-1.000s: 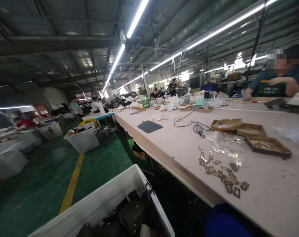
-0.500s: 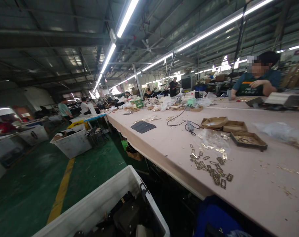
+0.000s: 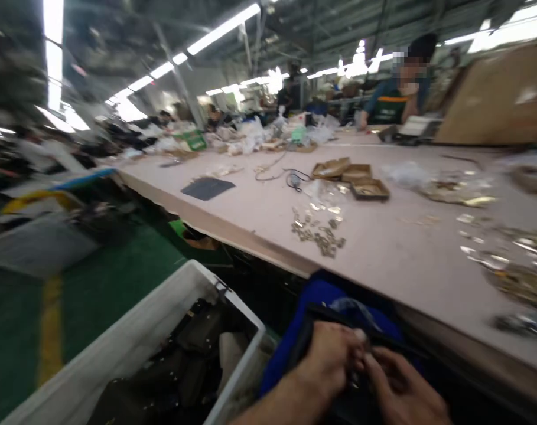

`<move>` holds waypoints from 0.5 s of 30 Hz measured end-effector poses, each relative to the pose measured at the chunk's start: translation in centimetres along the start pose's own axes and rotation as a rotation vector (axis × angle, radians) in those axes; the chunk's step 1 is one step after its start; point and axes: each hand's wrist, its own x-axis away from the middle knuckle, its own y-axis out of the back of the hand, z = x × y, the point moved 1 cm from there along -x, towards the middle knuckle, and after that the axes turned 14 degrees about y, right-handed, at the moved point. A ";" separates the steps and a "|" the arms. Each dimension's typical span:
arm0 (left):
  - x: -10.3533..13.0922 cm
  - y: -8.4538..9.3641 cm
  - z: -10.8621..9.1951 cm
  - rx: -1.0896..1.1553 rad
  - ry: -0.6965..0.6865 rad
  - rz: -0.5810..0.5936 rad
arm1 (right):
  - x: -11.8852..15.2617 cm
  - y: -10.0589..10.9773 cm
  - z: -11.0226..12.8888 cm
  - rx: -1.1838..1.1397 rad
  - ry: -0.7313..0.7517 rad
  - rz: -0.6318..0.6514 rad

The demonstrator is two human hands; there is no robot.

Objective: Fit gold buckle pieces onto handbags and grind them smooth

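Note:
At the lower right, my left hand and my right hand meet, both with curled fingers. They are over a dark piece, possibly leather or fabric, with small shiny spots on it. Motion blur and the fingers hide what is pinched between them. Just behind lies a blue bag or cloth beside the table edge. To the left of my hands stands a white bin holding several dark pieces with small metal fittings.
A long pinkish table carries a pile of small metal frames, cardboard boxes, a dark sheet and shiny metal parts in plastic at the right. Across it sits a person in an apron.
The view has turned to the right, showing more of the table's right side. My two hands and the dark piece under them have come into view at the bottom.

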 end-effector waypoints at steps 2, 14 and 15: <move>-1.2 -0.4 1.6 -0.014 0.034 0.037 | 0.8 1.6 0.0 0.061 -0.025 0.043; -1.8 0.5 1.8 -0.005 0.021 0.107 | -0.2 1.8 1.3 0.064 -0.134 0.090; -1.7 0.5 1.8 -0.008 0.022 0.113 | -0.3 1.8 1.2 0.049 -0.169 0.094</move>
